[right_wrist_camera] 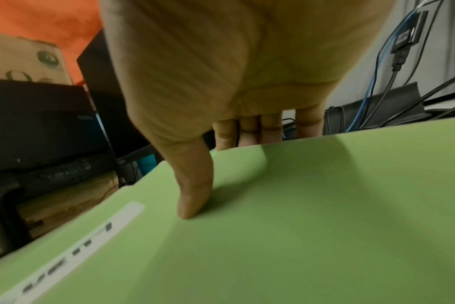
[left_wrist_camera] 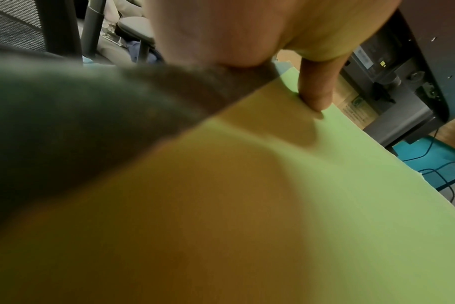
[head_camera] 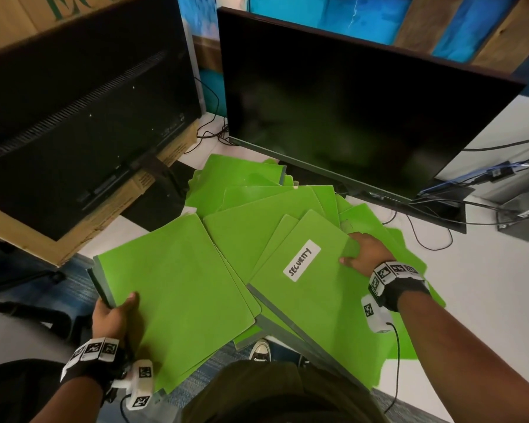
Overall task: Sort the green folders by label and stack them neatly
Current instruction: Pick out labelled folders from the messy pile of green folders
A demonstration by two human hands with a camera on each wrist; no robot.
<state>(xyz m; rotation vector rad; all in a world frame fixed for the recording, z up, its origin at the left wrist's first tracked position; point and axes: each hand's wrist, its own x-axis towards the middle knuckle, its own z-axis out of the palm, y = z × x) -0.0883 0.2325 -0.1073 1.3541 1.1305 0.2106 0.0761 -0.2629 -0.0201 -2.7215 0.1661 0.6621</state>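
Two folders are in hand at once: the left hand (head_camera: 113,315) grips a blank-faced green folder (head_camera: 177,288) at its grey spine corner, thumb on top and fingers curled under, while the right hand (head_camera: 365,254) pinches the far edge of the folder labelled SECURITY (head_camera: 306,297), thumb pressed on its cover and fingers wrapped beneath. Both overlap a loose fan of green folders (head_camera: 257,196) spread on the white tabletop (head_camera: 486,288) before a dark monitor (head_camera: 348,111). The blank one probably carries its label on the hidden side, though no view shows it, so turning it over before placing seems wise. The SECURITY folder should be lifted clear rather than dragged, since it overlaps others, then started as its own pile with spines aligned.
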